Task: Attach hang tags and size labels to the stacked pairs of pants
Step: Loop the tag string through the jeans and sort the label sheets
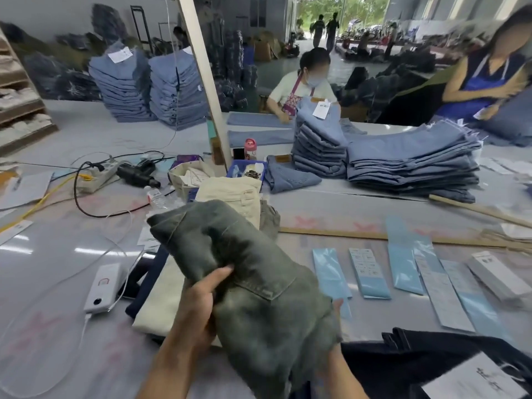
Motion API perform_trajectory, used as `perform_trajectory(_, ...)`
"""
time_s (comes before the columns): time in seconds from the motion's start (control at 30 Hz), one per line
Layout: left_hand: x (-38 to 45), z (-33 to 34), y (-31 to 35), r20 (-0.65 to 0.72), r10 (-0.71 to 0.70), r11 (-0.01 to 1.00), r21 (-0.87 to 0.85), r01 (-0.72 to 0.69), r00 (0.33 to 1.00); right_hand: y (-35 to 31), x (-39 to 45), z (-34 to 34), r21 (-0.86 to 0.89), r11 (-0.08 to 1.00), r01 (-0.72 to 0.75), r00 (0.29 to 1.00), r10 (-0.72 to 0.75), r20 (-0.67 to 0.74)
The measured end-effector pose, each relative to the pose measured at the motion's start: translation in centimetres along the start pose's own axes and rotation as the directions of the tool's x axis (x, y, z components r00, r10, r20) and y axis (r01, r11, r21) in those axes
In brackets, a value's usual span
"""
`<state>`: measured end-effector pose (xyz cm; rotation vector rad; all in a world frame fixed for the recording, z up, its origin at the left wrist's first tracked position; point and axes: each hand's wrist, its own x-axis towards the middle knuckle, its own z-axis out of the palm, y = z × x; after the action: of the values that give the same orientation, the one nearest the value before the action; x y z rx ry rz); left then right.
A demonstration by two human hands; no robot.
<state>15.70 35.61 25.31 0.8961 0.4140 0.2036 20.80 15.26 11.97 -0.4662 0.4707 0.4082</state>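
Note:
A folded pair of grey-green pants [253, 272] is lifted off the table in front of me, back pocket facing up. My left hand [201, 306] grips its left edge, thumb on top of the cloth. My right hand [337, 308] is almost wholly hidden under the pants' right side; only fingertips show, holding the cloth. Beneath lie cream pants [161, 309] and dark navy pants [146, 286]. Rows of blue and white size labels [371, 273] lie on the table to the right. Black pants with a white hang tag [472, 381] sit at the lower right.
A white power bank [103, 287] with cables lies at the left. A tagging gun [138, 174], power strip, water bottle, beige bag [190, 175] and blue tray sit further back. Stacks of blue jeans [408, 165] and two people are across the table. A wooden ruler [345, 234] crosses the middle.

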Motion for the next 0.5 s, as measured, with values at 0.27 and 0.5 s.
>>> perform_trajectory(0.27, -3.4, 1.3, -2.1, 0.146, -0.181, 0.978, 0.134, 0.162, 0.972, -15.8, -6.9, 2.0, -0.278, 0.866, 0.416, 0.907, -0.417, 0.056)
perform_trajectory(0.5, -3.0, 11.9, -5.3, 0.395, -0.257, 0.966, 0.079, 0.246, 0.882, -27.1, -21.2, 2.3, -0.412, 0.486, 0.77, 0.566, -0.82, 0.09)
